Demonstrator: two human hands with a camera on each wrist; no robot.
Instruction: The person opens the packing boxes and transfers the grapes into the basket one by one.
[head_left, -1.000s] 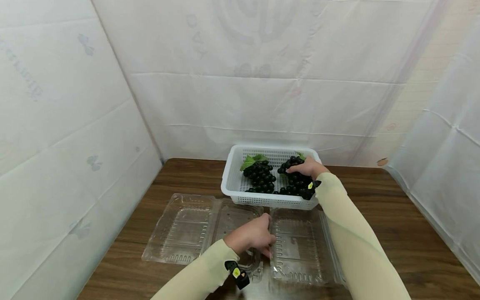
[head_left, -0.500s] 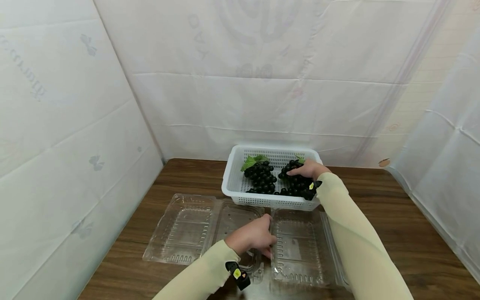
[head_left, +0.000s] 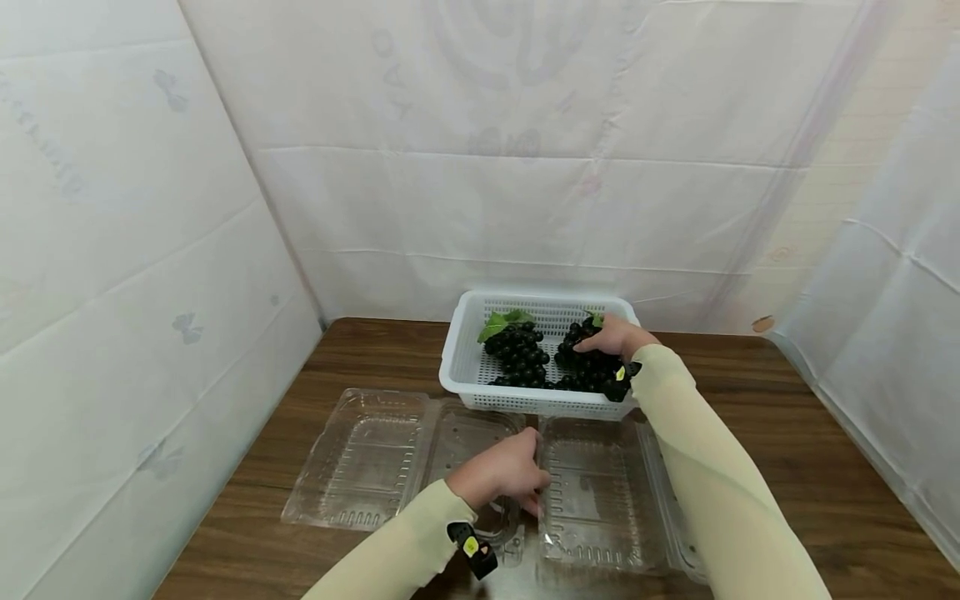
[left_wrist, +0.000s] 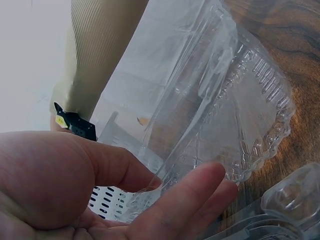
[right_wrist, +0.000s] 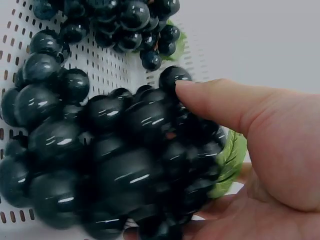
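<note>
In the head view, my right hand [head_left: 617,337] reaches into the white basket [head_left: 452,367] and grips a bunch of dark grapes [right_wrist: 125,160] at its right end. The thumb lies on top and the other fingers pass beneath, partly hidden by the fruit. A second bunch of grapes [head_left: 517,354] with a green leaf [head_left: 495,324] lies at the basket's left. Nearer the front, my left hand [head_left: 510,468] pinches the left rim of an open clear plastic clamshell box [head_left: 592,492]. Its thumb and fingers [left_wrist: 197,187] show around that rim in the left wrist view.
Another open clear clamshell box [head_left: 367,458] lies to the left, partly under my left forearm. Brown wood-grain table [head_left: 375,350] surrounds the boxes and basket. White sheeting [head_left: 450,208] hangs behind the table and along both sides.
</note>
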